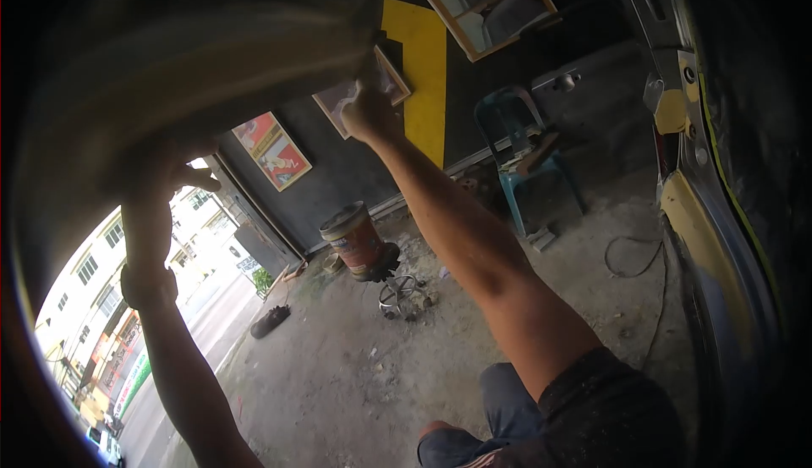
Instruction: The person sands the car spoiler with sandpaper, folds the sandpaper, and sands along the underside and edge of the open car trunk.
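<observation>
A large, dark curved panel (211, 70) fills the upper left, close overhead. My left hand (173, 172) is raised against its lower edge in shadow, with a finger or two stretched out to the right; the rest of that hand is dim. A band circles the left wrist. My right hand (370, 114) is raised at the panel's right end, its fingers closed around what looks like the edge there. The exact grip is blurred and partly hidden.
A car body's door frame (689, 138) stands close on the right. On the concrete floor are a paint bucket (359, 244) on a wheeled base (399, 296), a green plastic chair (512, 151) with objects on it, a dark shoe-like item (270, 322) and a cable (651, 269). A street lies left.
</observation>
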### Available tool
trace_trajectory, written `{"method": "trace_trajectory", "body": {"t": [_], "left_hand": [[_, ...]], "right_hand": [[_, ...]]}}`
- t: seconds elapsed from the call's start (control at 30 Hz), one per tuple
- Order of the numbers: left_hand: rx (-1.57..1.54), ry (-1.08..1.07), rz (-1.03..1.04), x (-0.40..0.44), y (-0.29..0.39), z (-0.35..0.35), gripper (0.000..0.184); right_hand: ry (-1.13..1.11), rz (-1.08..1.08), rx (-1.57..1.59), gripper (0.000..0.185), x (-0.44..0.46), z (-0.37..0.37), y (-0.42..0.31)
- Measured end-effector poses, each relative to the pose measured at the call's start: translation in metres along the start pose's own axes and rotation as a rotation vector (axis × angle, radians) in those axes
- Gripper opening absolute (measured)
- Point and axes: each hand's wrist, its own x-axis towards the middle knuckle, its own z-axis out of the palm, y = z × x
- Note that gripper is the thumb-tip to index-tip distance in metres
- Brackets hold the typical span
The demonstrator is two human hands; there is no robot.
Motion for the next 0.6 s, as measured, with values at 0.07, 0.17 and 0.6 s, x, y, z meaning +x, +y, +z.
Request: {"method": "trace_trajectory", "body": {"t": [0.07,0.17,0.6], "left_hand": [[0.000,-0.010,0.002,0.002,-0.005,-0.002,0.047],[-0.045,-0.008,0.023,-0.003,-0.001,0.002,0.047],[-0.031,0.049,-0.154,-0.004,0.009,0.004,0.036]], "right_hand": [[0.216,-0.368,-0.019,0.089,0.001,0.009,0.010],[0.009,0.073,-0.273,0.079,0.006,-0.013,0.004],[0.026,-0.092,-0.109,0.075,-0.016,0.001,0.013]]}}
